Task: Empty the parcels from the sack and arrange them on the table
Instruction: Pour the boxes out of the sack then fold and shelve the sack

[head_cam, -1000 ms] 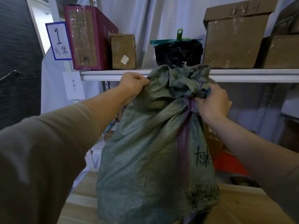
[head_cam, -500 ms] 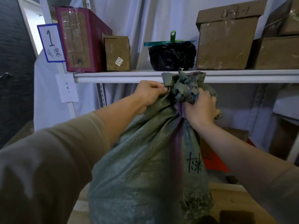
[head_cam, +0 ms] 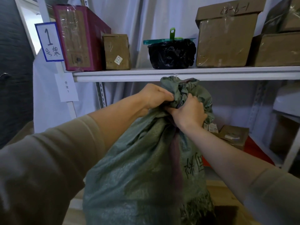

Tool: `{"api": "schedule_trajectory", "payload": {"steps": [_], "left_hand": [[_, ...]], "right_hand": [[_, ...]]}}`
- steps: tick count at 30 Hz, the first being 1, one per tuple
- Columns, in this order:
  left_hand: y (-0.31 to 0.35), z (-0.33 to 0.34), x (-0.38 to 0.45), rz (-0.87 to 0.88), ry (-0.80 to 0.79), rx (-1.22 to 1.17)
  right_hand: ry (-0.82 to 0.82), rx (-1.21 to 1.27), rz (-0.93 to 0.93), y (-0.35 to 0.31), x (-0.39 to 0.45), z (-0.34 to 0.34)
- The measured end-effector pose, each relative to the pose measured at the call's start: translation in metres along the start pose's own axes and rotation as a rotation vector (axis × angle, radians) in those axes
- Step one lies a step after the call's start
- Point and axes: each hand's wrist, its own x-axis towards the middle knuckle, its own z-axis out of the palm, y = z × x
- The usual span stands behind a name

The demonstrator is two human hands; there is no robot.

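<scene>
Head view: both hands' fingers clamp the sack [head_cam: 138,168] neck; contents hidden.

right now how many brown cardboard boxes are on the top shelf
4 in view: a small box beside the maroon box, a large box right of the black bag, and two stacked at the far right, lower and upper. More may sit out of frame.
</scene>
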Motion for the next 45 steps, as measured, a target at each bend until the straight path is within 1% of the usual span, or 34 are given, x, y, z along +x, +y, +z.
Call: {"api": "schedule_trajectory", "payload": {"steps": [2, 4, 5, 7, 10, 12, 13, 15, 17, 18, 20, 23, 24, 26, 28, 31, 36, 39, 42, 43, 45], "left_hand": [[-0.001, -0.008, -0.005, 0.018, -0.072, 0.079], [-0.010, -0.025, -0.007, 0.047, -0.148, 0.221], [-0.018, -0.035, -0.009, 0.037, -0.178, 0.311], [-0.041, -0.055, -0.014, -0.061, -0.219, 0.420], [-0.076, -0.072, -0.020, -0.184, -0.239, 0.491], [-0.087, -0.067, -0.026, -0.210, -0.237, 0.422], [-0.090, -0.063, -0.028, -0.222, -0.224, 0.370], [-0.098, -0.057, -0.025, -0.182, -0.173, 0.295], [-0.115, -0.054, -0.011, -0.138, -0.052, 0.272], [-0.118, -0.054, -0.006, -0.114, -0.006, 0.301], [-0.104, -0.054, -0.007, -0.078, 0.044, 0.359], [-0.076, -0.050, -0.007, 0.024, 0.105, 0.292], [-0.068, -0.049, -0.006, 0.056, 0.104, 0.258], [-0.057, -0.045, -0.005, 0.057, 0.068, 0.207], [-0.051, -0.038, -0.007, 0.041, 0.020, 0.234], [-0.057, -0.022, -0.007, 0.100, 0.033, 0.227], [-0.065, -0.004, 0.008, 0.027, -0.016, 0.391], [-0.066, -0.003, 0.012, 0.080, 0.033, 0.480], [-0.069, -0.004, 0.011, 0.079, 0.059, 0.467], [-0.070, -0.005, 0.010, 0.069, 0.036, 0.443], [-0.073, -0.008, 0.006, 0.027, -0.059, 0.386]], "right_hand": [[0.051, 0.029, -0.030, 0.004, 0.002, 0.005], [0.083, 0.034, -0.034, 0.007, 0.003, 0.005], [0.095, 0.040, -0.026, 0.010, 0.005, 0.004], [0.112, 0.066, -0.007, 0.014, 0.007, 0.001], [0.129, 0.139, 0.026, 0.018, 0.010, -0.004], [0.124, 0.215, 0.027, 0.014, 0.011, -0.008], [0.111, 0.268, 0.020, 0.011, 0.010, -0.011], [0.083, 0.385, 0.009, 0.004, 0.010, -0.017], [0.071, 0.508, 0.013, 0.000, 0.011, -0.024], [0.068, 0.569, 0.019, 0.000, 0.013, -0.026], [0.082, 0.661, 0.032, 0.003, 0.018, -0.030], [0.145, 0.711, 0.023, 0.011, 0.031, -0.036], [0.158, 0.721, 0.012, 0.013, 0.035, -0.038], [0.177, 0.720, -0.009, 0.015, 0.041, -0.045], [0.185, 0.703, -0.026, 0.021, 0.044, -0.049], [0.175, 0.706, -0.037, 0.035, 0.039, -0.047], [0.107, 0.564, -0.066, 0.045, 0.030, -0.045], [0.106, 0.516, -0.073, 0.048, 0.029, -0.048], [0.097, 0.494, -0.071, 0.046, 0.029, -0.051], [0.103, 0.484, -0.074, 0.046, 0.029, -0.050], [0.105, 0.476, -0.073, 0.045, 0.026, -0.050]]}}
